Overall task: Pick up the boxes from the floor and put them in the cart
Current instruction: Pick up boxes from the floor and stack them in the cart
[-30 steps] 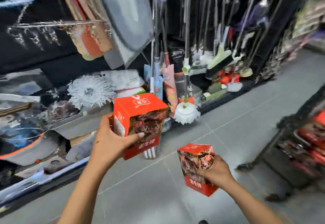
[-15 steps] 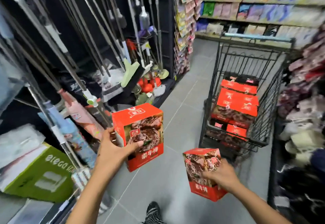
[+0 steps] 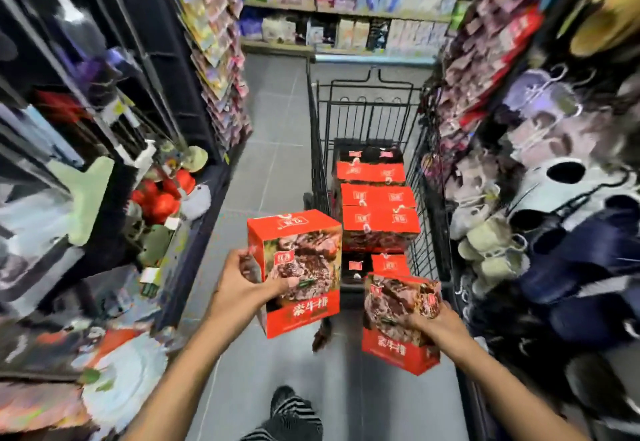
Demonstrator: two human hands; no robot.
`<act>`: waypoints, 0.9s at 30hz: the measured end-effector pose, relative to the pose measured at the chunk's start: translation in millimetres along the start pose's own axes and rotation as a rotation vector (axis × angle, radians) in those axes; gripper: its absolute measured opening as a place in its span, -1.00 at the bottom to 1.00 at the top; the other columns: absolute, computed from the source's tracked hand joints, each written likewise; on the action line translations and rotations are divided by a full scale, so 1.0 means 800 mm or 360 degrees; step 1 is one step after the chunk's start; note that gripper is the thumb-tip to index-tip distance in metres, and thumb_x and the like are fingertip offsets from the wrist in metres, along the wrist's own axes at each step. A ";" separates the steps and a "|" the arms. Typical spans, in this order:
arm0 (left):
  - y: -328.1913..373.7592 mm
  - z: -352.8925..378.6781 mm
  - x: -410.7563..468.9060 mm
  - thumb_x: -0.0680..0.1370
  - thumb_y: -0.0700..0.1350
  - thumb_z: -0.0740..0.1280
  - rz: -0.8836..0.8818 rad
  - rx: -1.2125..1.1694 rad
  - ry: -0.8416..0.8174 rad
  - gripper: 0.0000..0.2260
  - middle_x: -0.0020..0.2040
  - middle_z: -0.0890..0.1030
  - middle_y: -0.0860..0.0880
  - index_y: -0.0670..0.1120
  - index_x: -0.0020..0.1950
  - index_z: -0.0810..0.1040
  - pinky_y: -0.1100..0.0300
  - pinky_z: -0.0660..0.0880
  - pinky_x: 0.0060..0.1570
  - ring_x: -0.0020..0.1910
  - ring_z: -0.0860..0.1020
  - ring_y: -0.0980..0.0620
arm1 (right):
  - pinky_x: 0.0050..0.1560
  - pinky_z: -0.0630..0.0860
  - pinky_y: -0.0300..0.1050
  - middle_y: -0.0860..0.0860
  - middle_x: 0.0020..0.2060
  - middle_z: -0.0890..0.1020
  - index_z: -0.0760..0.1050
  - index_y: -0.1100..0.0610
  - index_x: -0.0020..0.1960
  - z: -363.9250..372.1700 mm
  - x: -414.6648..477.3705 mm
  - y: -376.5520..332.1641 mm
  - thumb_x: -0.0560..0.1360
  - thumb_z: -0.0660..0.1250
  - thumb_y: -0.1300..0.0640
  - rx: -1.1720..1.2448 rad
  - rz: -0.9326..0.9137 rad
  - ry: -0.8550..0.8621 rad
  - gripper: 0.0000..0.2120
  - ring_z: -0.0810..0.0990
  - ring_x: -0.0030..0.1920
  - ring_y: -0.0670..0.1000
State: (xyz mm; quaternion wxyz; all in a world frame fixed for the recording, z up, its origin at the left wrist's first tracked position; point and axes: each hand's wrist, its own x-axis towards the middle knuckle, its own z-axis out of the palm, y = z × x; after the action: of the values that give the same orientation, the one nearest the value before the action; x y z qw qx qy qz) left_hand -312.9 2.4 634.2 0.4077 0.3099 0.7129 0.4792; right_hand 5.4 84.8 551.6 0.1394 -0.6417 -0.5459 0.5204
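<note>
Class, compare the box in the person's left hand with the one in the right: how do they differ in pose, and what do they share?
The left-hand box, gripped by the left hand, is held higher than the right-hand box in the right hand. The left-hand box shows its red top face; the right-hand box shows almost none. Both are red cartons with a meat picture.

Ahead of the left hand (image 3: 239, 288) and right hand (image 3: 434, 322), past the upper box (image 3: 298, 267) and lower box (image 3: 398, 322) they grip, the cart (image 3: 317, 163) blocks the aisle. Stacked boxes (image 3: 379, 212) fill its near part, and above them the basket is open. Left of the left hand a strip of floor (image 3: 273, 163) runs forward beside the cart, hemmed by shelves (image 3: 180, 94). Right of the right hand, hanging slippers (image 3: 491, 243) press against the cart's side.
</note>
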 end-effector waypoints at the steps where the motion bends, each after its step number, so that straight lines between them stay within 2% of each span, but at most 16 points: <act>1: 0.002 0.004 0.019 -0.08 0.13 0.53 -0.0007 0.0007 -0.0046 -0.24 -0.04 0.61 -0.04 -0.03 0.06 0.43 0.34 0.46 -0.17 -0.13 0.56 0.11 | 0.03 0.60 -0.05 -0.04 -0.13 0.73 0.62 0.05 0.00 -0.003 0.004 -0.006 -0.05 0.59 -0.25 0.0018 0.0032 0.0040 -0.31 0.70 -0.09 -0.03; 2: 0.004 0.009 0.036 -0.08 0.16 0.52 -0.0019 0.0012 -0.0086 -0.22 -0.01 0.61 -0.07 -0.04 0.08 0.43 0.27 0.48 -0.12 -0.09 0.57 0.06 | 0.03 0.61 -0.02 -0.03 -0.13 0.73 0.61 0.07 0.01 -0.007 0.011 -0.005 0.02 0.62 -0.22 0.0053 0.0041 0.0057 -0.35 0.70 -0.10 -0.01; 3: 0.006 0.015 0.051 -0.07 0.16 0.52 -0.0032 0.0003 -0.0128 -0.21 0.02 0.61 -0.10 -0.05 0.09 0.43 0.21 0.50 -0.09 -0.08 0.58 0.04 | -0.02 0.62 -0.06 -0.02 -0.14 0.72 0.60 0.08 -0.02 -0.011 0.013 -0.005 0.13 0.64 -0.11 0.0085 0.0057 0.0102 -0.49 0.69 -0.14 -0.01; 4: 0.007 0.024 0.065 -0.07 0.16 0.52 -0.0048 -0.0015 -0.0171 -0.22 0.03 0.60 -0.13 -0.06 0.08 0.43 0.16 0.50 -0.06 -0.08 0.58 0.03 | -0.11 0.60 -0.15 -0.03 -0.18 0.71 0.59 0.07 -0.08 -0.013 0.014 -0.008 0.23 0.63 0.04 0.0116 0.0046 0.0150 -0.66 0.67 -0.18 -0.04; 5: 0.007 0.034 0.079 -0.06 0.14 0.53 -0.0073 -0.0033 -0.0206 -0.24 0.03 0.60 -0.14 -0.07 0.06 0.43 0.11 0.52 -0.04 -0.08 0.58 0.02 | -0.17 0.56 -0.23 -0.07 -0.20 0.70 0.58 0.05 -0.12 -0.016 0.016 -0.011 0.27 0.61 0.14 0.0147 0.0049 0.0192 -0.73 0.65 -0.20 -0.10; 6: 0.008 0.044 0.090 -0.05 0.13 0.55 -0.0109 -0.0049 -0.0241 -0.24 0.04 0.61 -0.15 -0.09 0.07 0.44 0.06 0.54 -0.01 -0.07 0.60 -0.01 | -0.20 0.51 -0.30 -0.13 -0.21 0.69 0.58 0.04 -0.11 -0.021 0.020 -0.013 0.24 0.62 0.14 0.0165 0.0034 0.0236 -0.70 0.65 -0.19 -0.16; 9: 0.006 0.083 0.123 -0.01 0.08 0.57 -0.0235 -0.0099 -0.0366 -0.24 0.06 0.64 -0.14 -0.12 0.12 0.46 -0.07 0.56 0.04 -0.01 0.64 -0.09 | -0.18 0.46 -0.48 -0.23 -0.19 0.69 0.58 0.03 0.00 -0.039 0.032 -0.023 0.05 0.57 -0.08 0.0226 -0.0060 0.0274 -0.45 0.63 -0.16 -0.33; 11: 0.000 0.112 0.144 0.00 0.08 0.57 -0.0291 -0.0135 -0.0413 -0.26 0.06 0.64 -0.10 -0.09 0.12 0.45 -0.10 0.56 0.08 -0.02 0.64 -0.04 | -0.18 0.45 -0.51 -0.27 -0.22 0.68 0.57 -0.02 -0.04 -0.054 0.055 -0.019 0.02 0.54 -0.12 0.0225 -0.0085 0.0283 -0.47 0.61 -0.18 -0.37; 14: -0.013 0.154 0.166 0.07 0.06 0.60 -0.0342 -0.0139 -0.0485 -0.26 0.09 0.63 -0.08 -0.10 0.16 0.42 0.13 0.58 -0.09 -0.06 0.64 0.06 | -0.07 0.52 -0.34 -0.18 -0.18 0.71 0.58 0.02 -0.05 -0.077 0.097 -0.014 0.08 0.58 -0.01 0.0214 -0.0098 0.0254 -0.54 0.64 -0.13 -0.28; 16: -0.021 0.179 0.179 0.28 -0.10 0.60 -0.0354 -0.0104 -0.0495 -0.36 0.13 0.60 -0.07 -0.14 0.24 0.37 0.34 0.54 -0.24 -0.07 0.61 0.12 | 0.06 0.57 -0.12 -0.09 -0.09 0.72 0.58 0.05 0.02 -0.092 0.127 -0.009 0.06 0.58 -0.06 0.0195 -0.0066 0.0260 -0.45 0.67 -0.05 -0.14; 17: -0.026 0.189 0.186 0.33 -0.18 0.57 -0.0348 -0.0067 -0.0508 -0.40 0.15 0.58 -0.07 -0.16 0.27 0.34 0.38 0.54 -0.23 -0.04 0.60 0.14 | 0.08 0.57 -0.10 -0.07 -0.08 0.72 0.58 0.04 0.03 -0.100 0.143 -0.003 0.07 0.58 -0.06 0.0189 -0.0052 0.0244 -0.44 0.67 -0.04 -0.12; 19: -0.040 0.208 0.200 0.29 -0.14 0.60 -0.0321 0.0018 -0.0560 -0.31 0.18 0.56 -0.06 -0.13 0.29 0.30 0.31 0.56 -0.05 0.06 0.58 0.09 | 0.10 0.57 -0.12 -0.10 -0.06 0.71 0.56 0.01 0.04 -0.113 0.169 0.002 0.08 0.58 -0.04 0.0153 -0.0022 0.0199 -0.44 0.66 -0.03 -0.14; 21: -0.052 0.224 0.212 0.15 0.02 0.63 -0.0311 0.0174 -0.0603 -0.15 0.18 0.55 -0.04 -0.08 0.29 0.26 0.11 0.53 0.14 0.13 0.56 0.06 | 0.16 0.57 0.05 -0.07 0.01 0.69 0.52 0.03 0.14 -0.126 0.194 0.009 0.03 0.61 -0.13 0.0171 0.0048 0.0233 -0.28 0.66 0.03 -0.07; 23: -0.067 0.242 0.224 0.13 0.00 0.60 -0.0323 0.0253 -0.0648 -0.12 0.17 0.52 0.00 -0.08 0.31 0.21 0.01 0.47 0.23 0.17 0.53 0.04 | 0.20 0.54 0.17 -0.02 0.08 0.66 0.47 0.04 0.21 -0.141 0.216 0.024 -0.02 0.63 -0.25 0.0187 0.0034 0.0215 -0.12 0.64 0.09 -0.01; 25: -0.083 0.261 0.233 0.15 0.00 0.58 -0.0336 0.0352 -0.0672 -0.10 0.17 0.52 0.03 -0.05 0.37 0.18 0.01 0.45 0.26 0.20 0.52 0.02 | 0.23 0.51 0.18 -0.02 0.12 0.65 0.45 0.03 0.24 -0.151 0.232 0.029 0.01 0.63 -0.24 0.0159 0.0051 0.0248 -0.12 0.63 0.13 0.00; 27: -0.103 0.277 0.238 0.25 -0.10 0.58 -0.0318 0.0469 -0.0696 -0.11 0.19 0.52 0.04 -0.03 0.45 0.15 0.15 0.44 0.19 0.19 0.51 0.05 | 0.26 0.50 0.17 -0.01 0.13 0.64 0.43 0.06 0.27 -0.157 0.244 0.031 0.02 0.64 -0.20 0.0171 0.0062 0.0254 -0.11 0.62 0.14 -0.01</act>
State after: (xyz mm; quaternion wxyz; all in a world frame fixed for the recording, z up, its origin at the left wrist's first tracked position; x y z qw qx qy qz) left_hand -212.8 227.4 456.6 0.5476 0.3900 0.6970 0.2495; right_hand 95.6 289.7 485.2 0.2067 -0.6832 -0.4917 0.4988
